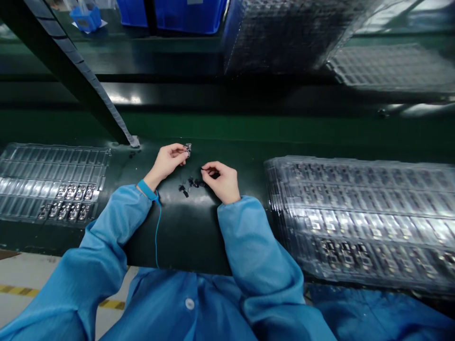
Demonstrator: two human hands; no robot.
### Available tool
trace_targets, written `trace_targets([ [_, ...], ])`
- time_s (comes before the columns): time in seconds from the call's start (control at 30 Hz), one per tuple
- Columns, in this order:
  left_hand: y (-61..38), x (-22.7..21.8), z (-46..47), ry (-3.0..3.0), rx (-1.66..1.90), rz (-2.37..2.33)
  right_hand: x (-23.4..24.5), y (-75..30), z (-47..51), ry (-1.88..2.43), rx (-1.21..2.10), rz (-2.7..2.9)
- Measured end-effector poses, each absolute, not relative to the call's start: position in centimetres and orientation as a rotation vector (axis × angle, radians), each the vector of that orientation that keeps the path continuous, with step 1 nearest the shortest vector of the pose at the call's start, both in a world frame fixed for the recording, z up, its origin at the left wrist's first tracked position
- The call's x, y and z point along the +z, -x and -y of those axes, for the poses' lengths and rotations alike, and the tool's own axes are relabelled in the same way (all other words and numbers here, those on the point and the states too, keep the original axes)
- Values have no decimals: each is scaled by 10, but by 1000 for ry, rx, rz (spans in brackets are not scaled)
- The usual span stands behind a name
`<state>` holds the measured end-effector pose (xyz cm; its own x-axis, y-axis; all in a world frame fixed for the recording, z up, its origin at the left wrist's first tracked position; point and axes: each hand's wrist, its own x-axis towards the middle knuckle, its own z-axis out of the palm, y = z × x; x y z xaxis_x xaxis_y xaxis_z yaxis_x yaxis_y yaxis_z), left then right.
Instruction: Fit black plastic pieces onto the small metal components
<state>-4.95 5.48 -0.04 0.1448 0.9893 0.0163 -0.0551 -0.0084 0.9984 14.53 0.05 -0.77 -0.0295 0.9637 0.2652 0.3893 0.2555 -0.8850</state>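
1. Setting: a dark green glossy tabletop (185,232) at a factory workstation. A dark slanted metal post (71,66) rises at the left, and blue plastic bins (188,14) stand at the far edge.
2. Left hand (167,162): the thumb and forefinger are pressed together, pinching a small grey metal component (187,149) held just above the tabletop. The other fingers are curled in.
3. Right hand (221,181): the fingers are bent inward. The thumb and forefinger tips close on a tiny black piece (203,169), too small to identify.
4. Loose small black parts (188,184) lie on the tabletop between the two hands, just beside the right hand.
5. A blue elastic wrist strap (146,189) sits on the left wrist. Its thin blue cord (156,237) hangs toward the person's body.
6. A clear plastic compartment tray (35,161), at the left, holds metal components (71,201) in its near rows.
7. A stack of clear plastic trays (359,218), at the right, is filled with similar parts and blurred toward the edge.
8. Light blue coat sleeves (249,246) cover both forearms.
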Motion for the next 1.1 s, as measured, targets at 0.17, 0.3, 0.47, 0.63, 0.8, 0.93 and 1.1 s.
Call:
trace_targets([
  [0.17, 51, -2, -55, -1300, 1085, -1094, -8, -143, 1, 1213, 674, 1713],
  [0.3, 51, -4, -55, -1325, 1098, -1078, -9, -142, 1, 1226, 606, 1692],
  [0.47, 52, -5, -57, -1327, 1093, -1093, -10, -143, 1, 1387, 442, 1512],
  [0.63, 51, -3, -56, -1331, 1083, -1081, -10, -143, -1, 1380, 408, 1754],
  [0.8, 49, 0, -54, -1328, 1072, -1088, -9, -137, -4, 1439, 324, 2025],
  [0.93, 50, 0, -55, -1353, 1052, -1092, -9, -136, -5, 1355, 363, 2103],
  [1.1, 50, -1, -55, -1387, 1048, -1103, -7, -137, -5, 1308, 385, 2153],
])
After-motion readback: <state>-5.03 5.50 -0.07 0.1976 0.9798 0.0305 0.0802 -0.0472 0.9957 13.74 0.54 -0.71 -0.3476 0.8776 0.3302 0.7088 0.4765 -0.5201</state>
